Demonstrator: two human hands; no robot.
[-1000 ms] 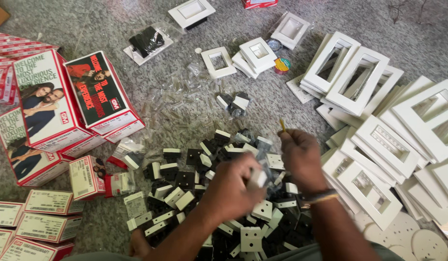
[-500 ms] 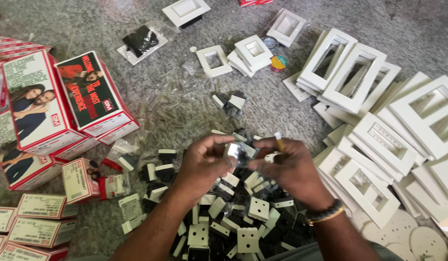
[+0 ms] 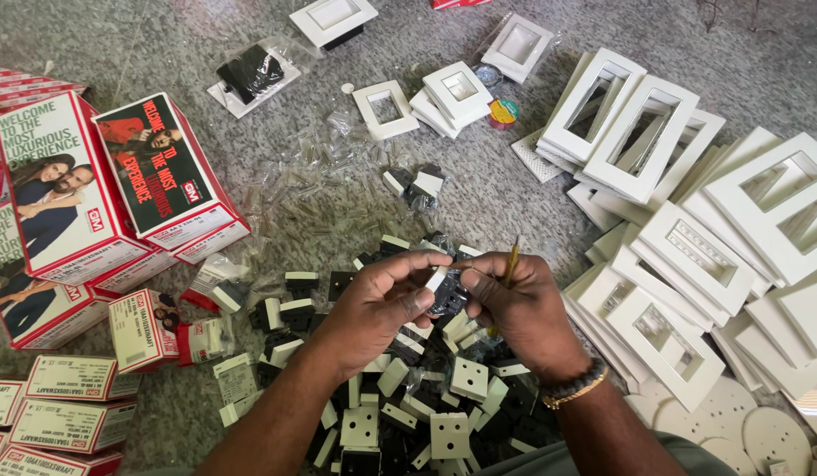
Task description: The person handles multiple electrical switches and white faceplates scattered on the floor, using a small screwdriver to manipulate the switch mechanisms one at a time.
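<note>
My left hand (image 3: 382, 304) and my right hand (image 3: 519, 308) meet above a heap of black and white switch modules (image 3: 408, 397) on the grey floor. Between the fingertips of both hands is one small switch module (image 3: 444, 295), black with a white face. A thin yellow-handled tool (image 3: 511, 262) sticks up from my right fist, pinched along with the module. A dark bead bracelet (image 3: 574, 386) sits on my right wrist.
White frame plates (image 3: 682, 238) are piled at the right. Red and white cartons (image 3: 118, 189) stand at the left, small flat boxes (image 3: 65, 397) below them. More plates (image 3: 435, 97), a tape roll (image 3: 503, 112) and clear plastic wrappers (image 3: 329, 185) lie at the far side.
One second ago both hands were down in the heap. They have risen, come together, and now hold one module between them at a steadier, closer position.
</note>
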